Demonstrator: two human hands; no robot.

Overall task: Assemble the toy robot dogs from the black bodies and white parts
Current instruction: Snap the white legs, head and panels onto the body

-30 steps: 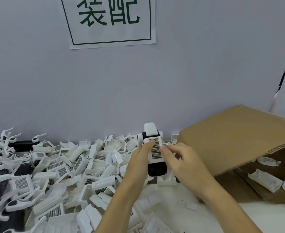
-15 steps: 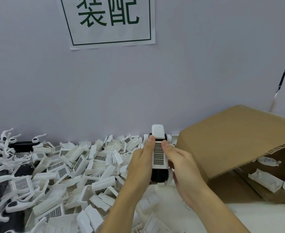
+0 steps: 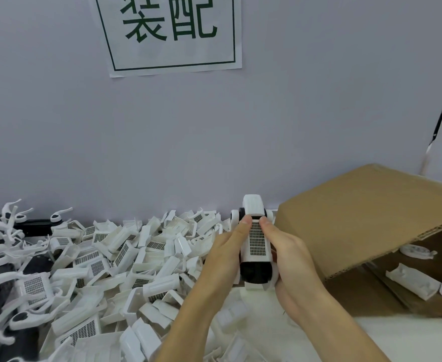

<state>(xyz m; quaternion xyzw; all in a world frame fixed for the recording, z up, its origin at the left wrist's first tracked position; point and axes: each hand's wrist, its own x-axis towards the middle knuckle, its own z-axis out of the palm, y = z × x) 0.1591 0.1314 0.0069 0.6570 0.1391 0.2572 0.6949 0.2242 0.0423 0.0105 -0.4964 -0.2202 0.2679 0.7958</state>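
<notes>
Your white counter [image 3: 261, 333] carries a deep heap of white parts [image 3: 125, 259] across its left and middle, many with gridded panels. At its far left lie black bodies [image 3: 35, 226] with curved white pieces, and at your right an open cardboard box [image 3: 366, 212] lies on its side, holding a few white parts.

1. The light is bright and soft all over, with no glare.
2. Small dark shadows sit under the cardboard box [image 3: 371, 212].
3. The white parts [image 3: 125, 257] far left of the left hand [image 3: 222, 254] look blurry and bent.
</notes>
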